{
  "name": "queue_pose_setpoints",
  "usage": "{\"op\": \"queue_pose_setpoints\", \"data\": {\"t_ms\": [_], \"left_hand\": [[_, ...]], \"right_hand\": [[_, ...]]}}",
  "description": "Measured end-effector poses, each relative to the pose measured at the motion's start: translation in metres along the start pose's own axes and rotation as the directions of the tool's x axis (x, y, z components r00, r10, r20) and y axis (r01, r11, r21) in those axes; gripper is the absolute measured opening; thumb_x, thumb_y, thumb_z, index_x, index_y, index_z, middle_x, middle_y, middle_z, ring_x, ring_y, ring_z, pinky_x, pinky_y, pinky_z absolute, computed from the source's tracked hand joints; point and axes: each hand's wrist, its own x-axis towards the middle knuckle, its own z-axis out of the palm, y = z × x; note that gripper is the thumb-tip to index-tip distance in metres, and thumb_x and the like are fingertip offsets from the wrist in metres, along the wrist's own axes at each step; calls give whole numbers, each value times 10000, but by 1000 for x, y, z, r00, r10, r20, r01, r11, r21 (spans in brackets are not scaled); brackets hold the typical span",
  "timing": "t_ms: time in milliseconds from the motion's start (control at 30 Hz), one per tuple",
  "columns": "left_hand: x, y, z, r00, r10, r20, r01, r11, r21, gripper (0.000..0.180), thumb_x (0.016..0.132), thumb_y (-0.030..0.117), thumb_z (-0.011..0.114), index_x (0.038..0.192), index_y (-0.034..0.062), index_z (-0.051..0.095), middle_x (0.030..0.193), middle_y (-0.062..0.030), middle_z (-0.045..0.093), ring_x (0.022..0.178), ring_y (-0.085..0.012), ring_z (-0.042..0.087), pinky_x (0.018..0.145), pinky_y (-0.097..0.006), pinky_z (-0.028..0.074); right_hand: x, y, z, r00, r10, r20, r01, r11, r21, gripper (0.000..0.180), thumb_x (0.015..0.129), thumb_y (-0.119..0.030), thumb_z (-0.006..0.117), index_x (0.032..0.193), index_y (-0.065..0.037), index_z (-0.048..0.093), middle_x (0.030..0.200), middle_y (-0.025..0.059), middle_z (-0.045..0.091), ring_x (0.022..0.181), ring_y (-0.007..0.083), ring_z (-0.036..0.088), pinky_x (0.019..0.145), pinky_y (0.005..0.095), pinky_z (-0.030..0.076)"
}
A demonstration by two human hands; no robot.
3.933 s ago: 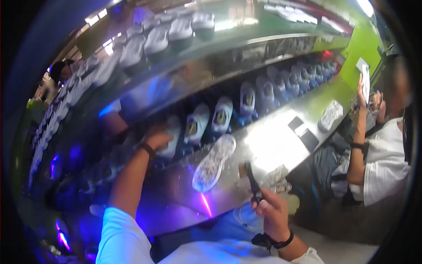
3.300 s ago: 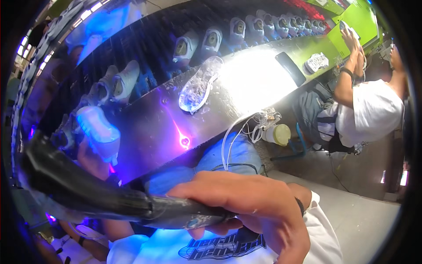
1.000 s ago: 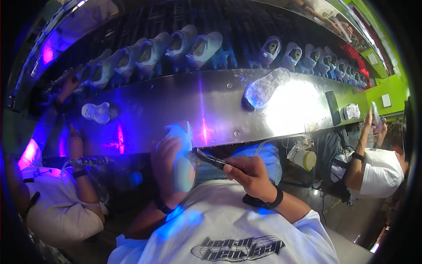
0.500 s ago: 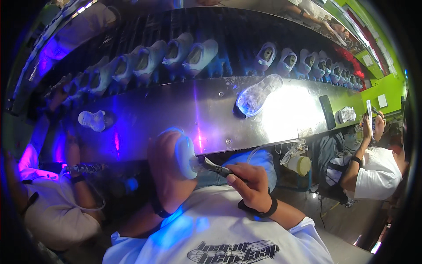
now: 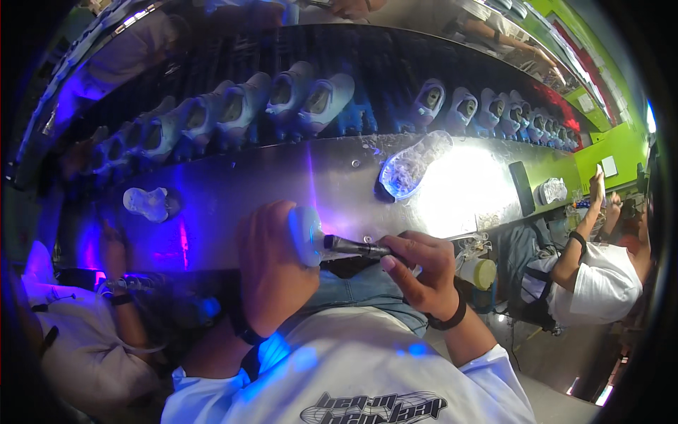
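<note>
My left hand (image 5: 277, 265) is closed around a pale shoe sole (image 5: 305, 237), seen nearly edge-on and tinted blue by the light. Much of the sole is hidden behind the fingers. In my right hand (image 5: 427, 272) is a brush (image 5: 357, 246) with a dark handle, pinched between thumb and fingers. Its tip points left and lies close against the sole; whether it touches, I cannot tell. Both hands are at the near edge of the metal table (image 5: 268, 173). Farther off lies a sole-shaped piece (image 5: 413, 167) with whitish, crumpled-looking stuff on it.
Rows of white shoes (image 5: 327, 102) stand on a dark conveyor (image 5: 385, 71) behind the table. A white sole (image 5: 146, 203) lies at left, a black bar (image 5: 522, 188) at right. One co-worker (image 5: 92, 332) sits left, another (image 5: 586, 261) right. A pale yellow container (image 5: 480, 271) is below the edge.
The sole has risen slightly and turned in my left hand. My right hand has moved up and right, and the brush lies more level. The shoes have shifted little in the picture.
</note>
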Motion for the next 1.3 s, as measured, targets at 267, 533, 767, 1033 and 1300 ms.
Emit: {"op": "queue_pose_setpoints", "data": {"t_ms": [267,533,767,1033,1300], "left_hand": [[12,-13,-14,1000,-14,25,15,998,-66,638,621,13,833,1212,11,593,1170,-205,632,1109,-432,622,964,-488,517],[20,-34,-24,974,-93,208,108,992,-60,498,690,115,872,1131,18,664,1159,-210,658,1092,-410,647,958,-465,525],[33,-45,-35,912,-149,381,218,965,-144,461,691,143,904,1083,23,695,1092,-192,695,1077,-390,663,924,-456,545],[3,-85,-27,974,-169,149,217,881,-420,778,716,160,909,1383,14,536,1263,-219,667,1149,-410,651,984,-479,519],[-38,-67,-32,925,-6,381,253,757,-602,1168,832,148,881,1661,-49,81,1619,-169,388,1455,-230,419,1201,-387,356]], "right_hand": [[15,31,39,999,18,-26,-10,964,267,215,932,-84,728,1097,50,753,777,128,668,674,191,620,629,323,481],[7,50,66,993,115,21,-115,942,314,247,961,-130,721,1123,53,756,849,131,716,742,187,658,673,316,496],[-7,57,77,987,155,-31,-142,958,250,224,940,-103,738,1113,39,758,792,124,676,683,179,621,641,316,481],[-17,52,72,928,373,-8,-357,894,273,279,983,-211,744,1096,44,764,764,93,705,680,110,615,613,299,479],[7,-9,23,937,348,21,-338,891,303,307,1015,-223,710,1130,60,740,834,70,685,748,95,588,647,282,466]]}}
